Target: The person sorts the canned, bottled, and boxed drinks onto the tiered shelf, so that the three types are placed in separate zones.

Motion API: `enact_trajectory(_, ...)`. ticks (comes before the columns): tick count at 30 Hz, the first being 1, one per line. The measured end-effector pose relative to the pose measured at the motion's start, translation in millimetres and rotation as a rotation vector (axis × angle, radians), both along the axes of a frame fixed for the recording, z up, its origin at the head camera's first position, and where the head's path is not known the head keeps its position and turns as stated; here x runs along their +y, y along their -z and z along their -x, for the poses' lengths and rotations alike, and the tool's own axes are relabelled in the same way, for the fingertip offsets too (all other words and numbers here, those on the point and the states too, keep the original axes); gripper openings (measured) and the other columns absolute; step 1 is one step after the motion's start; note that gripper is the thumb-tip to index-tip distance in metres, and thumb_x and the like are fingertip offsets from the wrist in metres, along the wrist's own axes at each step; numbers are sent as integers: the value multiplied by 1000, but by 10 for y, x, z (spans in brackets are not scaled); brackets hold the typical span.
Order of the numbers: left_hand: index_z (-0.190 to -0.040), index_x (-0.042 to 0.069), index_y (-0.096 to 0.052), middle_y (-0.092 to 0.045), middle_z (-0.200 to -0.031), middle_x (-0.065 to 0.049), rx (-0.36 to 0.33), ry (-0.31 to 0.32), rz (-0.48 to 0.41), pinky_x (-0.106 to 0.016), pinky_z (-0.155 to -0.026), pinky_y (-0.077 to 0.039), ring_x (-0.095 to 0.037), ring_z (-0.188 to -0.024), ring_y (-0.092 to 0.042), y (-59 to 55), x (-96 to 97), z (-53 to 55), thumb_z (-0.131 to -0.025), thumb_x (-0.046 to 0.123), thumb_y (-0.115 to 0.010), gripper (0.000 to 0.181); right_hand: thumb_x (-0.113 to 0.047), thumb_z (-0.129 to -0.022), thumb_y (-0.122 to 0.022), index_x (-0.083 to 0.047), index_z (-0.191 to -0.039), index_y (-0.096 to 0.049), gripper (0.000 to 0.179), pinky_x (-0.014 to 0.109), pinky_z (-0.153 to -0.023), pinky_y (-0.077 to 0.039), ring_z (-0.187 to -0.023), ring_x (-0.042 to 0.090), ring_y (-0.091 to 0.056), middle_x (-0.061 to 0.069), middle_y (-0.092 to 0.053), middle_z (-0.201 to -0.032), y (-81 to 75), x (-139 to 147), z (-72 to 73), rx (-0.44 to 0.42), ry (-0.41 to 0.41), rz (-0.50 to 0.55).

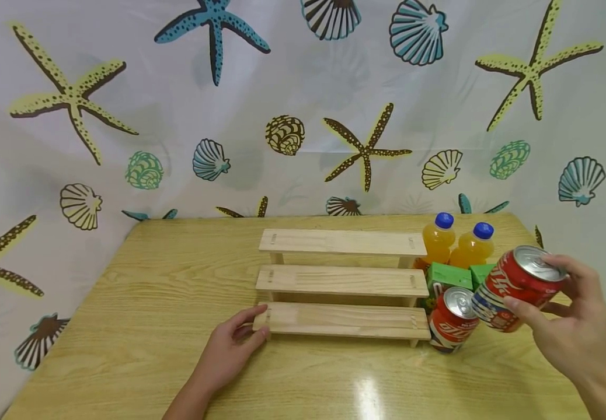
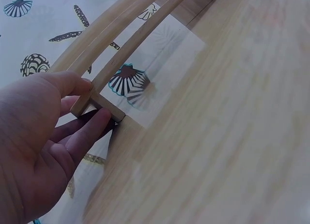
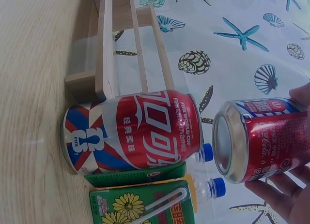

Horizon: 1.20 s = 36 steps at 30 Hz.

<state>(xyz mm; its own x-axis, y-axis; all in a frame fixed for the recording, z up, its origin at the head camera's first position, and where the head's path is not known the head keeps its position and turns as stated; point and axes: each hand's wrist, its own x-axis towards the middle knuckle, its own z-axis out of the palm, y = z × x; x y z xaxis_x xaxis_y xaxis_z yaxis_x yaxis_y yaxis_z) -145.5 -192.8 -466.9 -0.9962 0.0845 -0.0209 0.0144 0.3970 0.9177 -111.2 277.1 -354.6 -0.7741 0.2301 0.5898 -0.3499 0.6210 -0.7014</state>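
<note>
My right hand (image 1: 578, 326) grips a red soda can (image 1: 518, 289), tilted and lifted off the table. In the right wrist view, the silver bottom of this held can (image 3: 276, 137) faces a second soda can (image 3: 140, 129). That second can (image 1: 454, 321) stands on the table by the right end of a three-tier wooden rack (image 1: 342, 283). At the rack's left end, my left hand (image 1: 232, 350) holds the lowest tier between thumb and fingers; the left wrist view shows the fingers (image 2: 92, 129) around its end.
Behind the standing can are green drink cartons (image 1: 450, 275) and two orange juice bottles (image 1: 438, 236) with blue caps. A sheet printed with starfish and shells (image 1: 292, 76) hangs behind the wooden table (image 1: 140, 326) and along its sides.
</note>
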Motion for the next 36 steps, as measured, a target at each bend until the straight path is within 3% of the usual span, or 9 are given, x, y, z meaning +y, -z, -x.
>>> enact_trajectory(15,-135,24,-62,-55,-147,-7,11,9,-17,-35,-99,-57,-28,-126,-61,-7,14,17,-93,36,-72,46,21,-69,-77,3,-140,-46,79,6,-63,-53,-97,1,-58,-15,-51,-126,-62,-195,72,10,-109,1)
enact_trajectory(26,-135,23,-62,-55,-147,-8,27,9,-8,-34,-101,-56,-29,-127,-60,-3,2,13,-92,37,-73,47,23,-69,-76,7,-137,-44,76,10,-65,-58,-102,2,-60,-10,-50,-129,-66,-340,141,35,-233,15)
enact_trajectory(31,-136,22,-62,-54,-147,-7,12,15,-23,-34,-100,-57,-28,-126,-61,5,-4,2,-92,37,-73,48,25,-71,-74,8,-138,-41,76,12,-71,-60,-108,3,-61,-5,-50,-132,-74,-422,145,37,-294,48)
enact_trajectory(36,-137,23,-62,-54,-147,-9,1,11,-29,-33,-100,-57,-28,-125,-62,9,-22,-5,-91,37,-73,49,24,-70,-76,6,-139,-43,78,14,-69,-60,-105,3,-63,-5,-51,-131,-93,-523,152,41,-321,51)
